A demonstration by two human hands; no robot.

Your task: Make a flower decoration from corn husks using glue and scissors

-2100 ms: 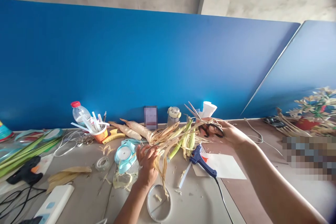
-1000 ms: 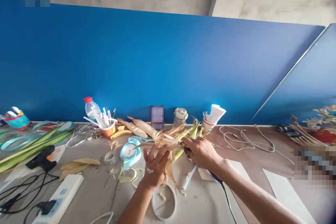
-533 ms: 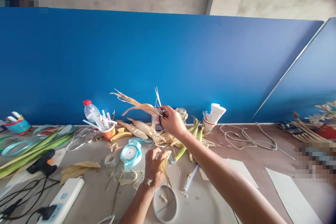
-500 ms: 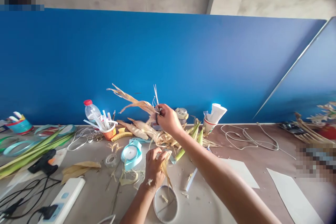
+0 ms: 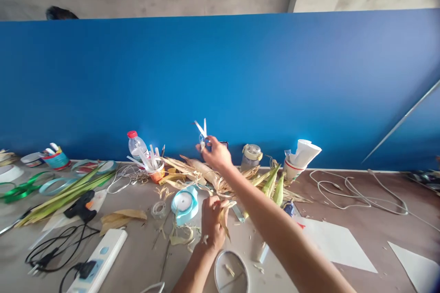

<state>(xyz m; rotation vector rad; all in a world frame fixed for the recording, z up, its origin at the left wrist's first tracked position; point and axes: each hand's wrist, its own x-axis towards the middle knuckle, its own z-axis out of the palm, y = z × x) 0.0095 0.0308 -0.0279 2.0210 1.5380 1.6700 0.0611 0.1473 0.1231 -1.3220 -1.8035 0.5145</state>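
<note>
Held up over the back of the table, my right hand (image 5: 217, 154) is closed on scissors (image 5: 202, 129), whose blades point up and stand apart. Below it, my left hand (image 5: 212, 220) is closed around a dried corn husk (image 5: 224, 225), with a strip of it hanging down beside the fingers. A pile of dry corn husks (image 5: 211, 173) lies behind the left hand. Just left of that hand sits a roll of light blue ribbon (image 5: 185, 203). In front of it a round clear ring-shaped container (image 5: 231, 274) has a husk scrap inside.
A white power strip (image 5: 103, 256), black cables and a glue gun (image 5: 80, 207) lie at the left. Along the blue partition (image 5: 220, 73) stand a bottle (image 5: 136, 144), a cup of white sticks (image 5: 157, 174), a jar (image 5: 251, 155) and a paper cup (image 5: 293, 169). White paper (image 5: 333, 240) lies right.
The long husk strips beside my right hand have gone from the air; similar strips now lie on the pile. The scissor blades have spread. The view has turned left.
</note>
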